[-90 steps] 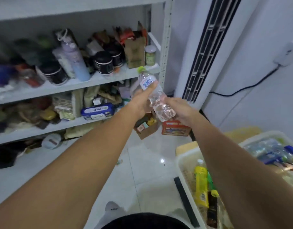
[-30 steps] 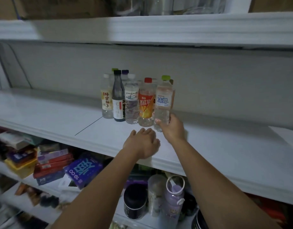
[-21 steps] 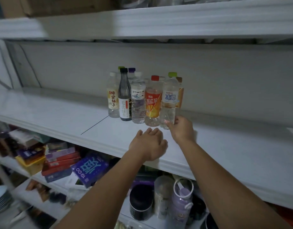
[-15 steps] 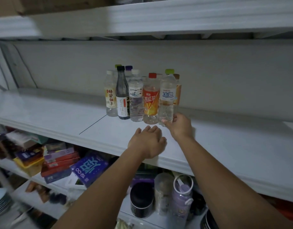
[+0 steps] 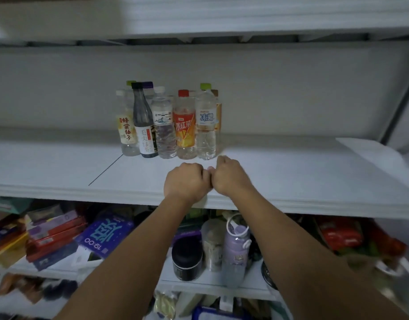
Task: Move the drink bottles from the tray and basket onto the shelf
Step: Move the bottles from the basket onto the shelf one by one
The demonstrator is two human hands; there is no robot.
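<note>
Several drink bottles stand upright in a tight cluster on the white shelf (image 5: 291,181). At the right end of the front row is a clear water bottle with a green cap (image 5: 206,125), beside a red-capped orange-label bottle (image 5: 185,128). To its left are a clear bottle with a white label (image 5: 163,125), a dark tea bottle (image 5: 143,125) and a yellow-label bottle (image 5: 126,128). My left hand (image 5: 186,182) and right hand (image 5: 230,176) hover over the shelf just in front of the bottles, both curled into loose fists, knuckles touching, holding nothing.
A shelf board (image 5: 199,17) hangs close above the bottles. The lower shelf holds a purple flask (image 5: 236,252), a black jar (image 5: 187,262), a blue box (image 5: 106,234) and red packets (image 5: 342,234). The tray and basket are out of view.
My right hand let go of the green-capped water bottle, which now stands at the row's right end. Both hands pulled back from the bottles and closed into fists.
</note>
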